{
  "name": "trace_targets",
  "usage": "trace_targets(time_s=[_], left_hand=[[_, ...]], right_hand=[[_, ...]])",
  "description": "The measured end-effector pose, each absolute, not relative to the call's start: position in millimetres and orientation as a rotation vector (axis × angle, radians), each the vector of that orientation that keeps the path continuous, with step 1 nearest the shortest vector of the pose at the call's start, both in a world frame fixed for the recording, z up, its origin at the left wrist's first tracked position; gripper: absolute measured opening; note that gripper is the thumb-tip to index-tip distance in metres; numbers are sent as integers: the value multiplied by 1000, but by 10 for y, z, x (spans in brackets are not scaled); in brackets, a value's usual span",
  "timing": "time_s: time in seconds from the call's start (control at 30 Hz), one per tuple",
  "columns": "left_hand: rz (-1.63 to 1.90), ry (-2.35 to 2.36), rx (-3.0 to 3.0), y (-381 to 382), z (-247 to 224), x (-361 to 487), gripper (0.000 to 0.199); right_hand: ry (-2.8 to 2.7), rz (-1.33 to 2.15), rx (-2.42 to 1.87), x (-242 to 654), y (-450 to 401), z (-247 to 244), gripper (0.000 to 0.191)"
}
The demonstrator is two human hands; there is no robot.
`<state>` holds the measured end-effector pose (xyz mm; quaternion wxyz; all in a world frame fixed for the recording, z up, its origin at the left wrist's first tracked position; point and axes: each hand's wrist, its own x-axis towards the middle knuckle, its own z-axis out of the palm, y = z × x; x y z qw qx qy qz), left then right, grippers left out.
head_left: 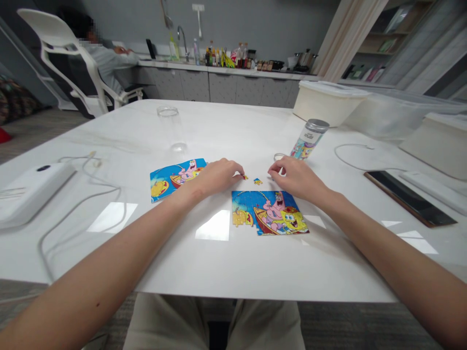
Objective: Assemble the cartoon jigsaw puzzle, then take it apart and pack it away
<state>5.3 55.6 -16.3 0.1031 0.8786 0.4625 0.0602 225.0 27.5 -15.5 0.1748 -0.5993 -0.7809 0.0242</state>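
A cartoon jigsaw puzzle (272, 212) lies flat on the white table, with a gap at its lower left edge. Just above it is a loose blue and yellow piece (258, 181). My left hand (223, 174) has its fingertips on a small loose piece (245, 177) left of that one. To the right, my right hand (292, 173) rests with thumb and index finger curled close together; whatever may be between them is too small to make out. A picture sheet (164, 181) with the same image lies partly under my left hand and wrist.
Behind my right hand stands a printed canister (308, 140) with a metal lid. A clear jar (171, 129) is at the back left. A white device (34, 192) with cables sits at left, a phone (408, 197) at right. White boxes (328, 102) stand far right; a person (109, 61) sits beyond.
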Motion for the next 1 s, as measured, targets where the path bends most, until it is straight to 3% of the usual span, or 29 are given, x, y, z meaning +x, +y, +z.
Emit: trace_targets(time_s=[0.23,0.4,0.57,0.7,1.0], left_hand=[[192,1380,2589,574,-157,41,33],[304,1076,2464,589,-24,-30,18],[512,765,2011,586,27,-58,14],[638,715,2001,565,15,-25,12],[605,785,1990,504,73,10,15]], right_hand=[[-2213,63,-1689,2249,266,-161,22],[-2204,116,-1619,2256,277,-159,19],[-2060,741,-1346,2159,227,-109,15],[-1816,1219,-1225,2039,142,-68,17],[-1587,1395,-1132,2040,127,-50,26]])
